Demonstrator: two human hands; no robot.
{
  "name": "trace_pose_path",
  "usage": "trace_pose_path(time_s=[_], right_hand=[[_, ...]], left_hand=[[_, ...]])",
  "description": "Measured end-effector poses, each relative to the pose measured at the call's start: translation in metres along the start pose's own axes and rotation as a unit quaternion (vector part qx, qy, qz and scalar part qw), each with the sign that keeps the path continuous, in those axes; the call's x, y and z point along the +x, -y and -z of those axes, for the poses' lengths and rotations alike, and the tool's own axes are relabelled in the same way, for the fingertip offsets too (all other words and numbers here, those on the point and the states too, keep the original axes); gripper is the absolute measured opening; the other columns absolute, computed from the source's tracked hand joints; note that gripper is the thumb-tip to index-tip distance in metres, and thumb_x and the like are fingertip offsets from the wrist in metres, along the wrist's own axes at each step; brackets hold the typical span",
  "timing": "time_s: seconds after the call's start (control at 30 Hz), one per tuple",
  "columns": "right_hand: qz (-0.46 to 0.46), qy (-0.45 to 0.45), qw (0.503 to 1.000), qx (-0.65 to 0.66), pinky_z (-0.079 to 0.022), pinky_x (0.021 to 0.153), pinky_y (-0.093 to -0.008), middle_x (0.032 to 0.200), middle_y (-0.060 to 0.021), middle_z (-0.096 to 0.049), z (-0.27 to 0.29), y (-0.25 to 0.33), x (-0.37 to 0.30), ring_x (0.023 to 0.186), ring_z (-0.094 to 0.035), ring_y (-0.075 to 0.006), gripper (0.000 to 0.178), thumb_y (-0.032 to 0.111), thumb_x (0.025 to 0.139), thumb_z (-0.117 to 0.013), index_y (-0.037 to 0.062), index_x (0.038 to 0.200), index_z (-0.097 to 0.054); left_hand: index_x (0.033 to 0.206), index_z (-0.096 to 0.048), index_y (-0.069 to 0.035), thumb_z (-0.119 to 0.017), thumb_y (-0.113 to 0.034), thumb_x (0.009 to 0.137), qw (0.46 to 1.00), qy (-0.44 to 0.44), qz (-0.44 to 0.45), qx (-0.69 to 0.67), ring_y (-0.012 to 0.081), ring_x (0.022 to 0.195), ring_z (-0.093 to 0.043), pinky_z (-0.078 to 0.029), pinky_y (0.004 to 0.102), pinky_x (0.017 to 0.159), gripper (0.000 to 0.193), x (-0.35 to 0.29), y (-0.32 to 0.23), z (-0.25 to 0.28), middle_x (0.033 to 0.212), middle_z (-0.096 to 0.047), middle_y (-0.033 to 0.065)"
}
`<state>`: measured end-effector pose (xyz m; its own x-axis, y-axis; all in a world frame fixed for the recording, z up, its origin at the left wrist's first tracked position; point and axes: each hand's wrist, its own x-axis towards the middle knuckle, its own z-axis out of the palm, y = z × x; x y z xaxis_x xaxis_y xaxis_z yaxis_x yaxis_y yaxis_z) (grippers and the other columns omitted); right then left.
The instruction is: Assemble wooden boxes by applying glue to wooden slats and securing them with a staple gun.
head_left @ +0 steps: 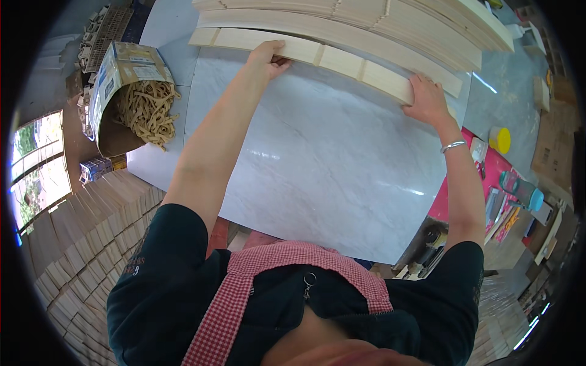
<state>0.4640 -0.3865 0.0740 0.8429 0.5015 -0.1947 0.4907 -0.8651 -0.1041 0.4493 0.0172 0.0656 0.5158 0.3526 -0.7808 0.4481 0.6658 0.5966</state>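
A long, pale wooden strip [340, 63] with several narrow grooves across it lies along the far side of the marble-patterned tabletop [329, 146]. My left hand [269, 60] grips its near edge left of the middle, thumb on top and the other fingers curled at the edge. At the strip's right end, my right hand [427, 99] is closed around it, fingers over the far side. Just behind this strip lies another pale wooden board [293, 25], apart from it by a thin dark gap.
Stacks of pale wooden boards [421, 27] fill the table's far end. At left, a tipped cardboard box [131, 67] spills tan bands [149, 113]. A yellow-lidded container [500, 140] and a teal bottle [520, 190] are at right. Stacked wood pieces [91, 238] stand at lower left.
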Motion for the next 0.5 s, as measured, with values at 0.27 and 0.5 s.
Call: trace_pose_path(time_s=[0.27, 0.5], right_hand=[[0.014, 0.030, 0.990, 0.139, -0.048, 0.082, -0.0427, 0.105, -0.0131, -0.059, -0.019, 0.046, -0.119, 0.097, -0.058, -0.0344, 0.050, 0.021, 0.064, -0.079, 0.0048, 0.107, -0.057], [-0.021, 0.040, 0.989, 0.139, -0.049, 0.082, -0.0420, 0.100, -0.0137, -0.057, -0.022, 0.073, -0.246, 0.092, -0.055, -0.0347, 0.048, 0.018, 0.064, -0.079, 0.0044, 0.104, -0.057]], left_hand=[[0.132, -0.052, 0.000, -0.072, -0.011, 0.086, 0.820, 0.215, -0.095, 0.523, 0.0248, 0.114, -0.056, -0.048, 0.0383, 0.097, 0.051, -0.094, 0.027, 0.113, 0.130, -0.055, 0.0179], [0.139, -0.051, -0.011, -0.080, -0.015, 0.071, 0.257, 0.180, -0.502, 0.806, 0.0290, 0.125, -0.047, -0.039, 0.0406, 0.106, 0.074, -0.119, 0.020, 0.150, 0.143, -0.046, 0.0104]])
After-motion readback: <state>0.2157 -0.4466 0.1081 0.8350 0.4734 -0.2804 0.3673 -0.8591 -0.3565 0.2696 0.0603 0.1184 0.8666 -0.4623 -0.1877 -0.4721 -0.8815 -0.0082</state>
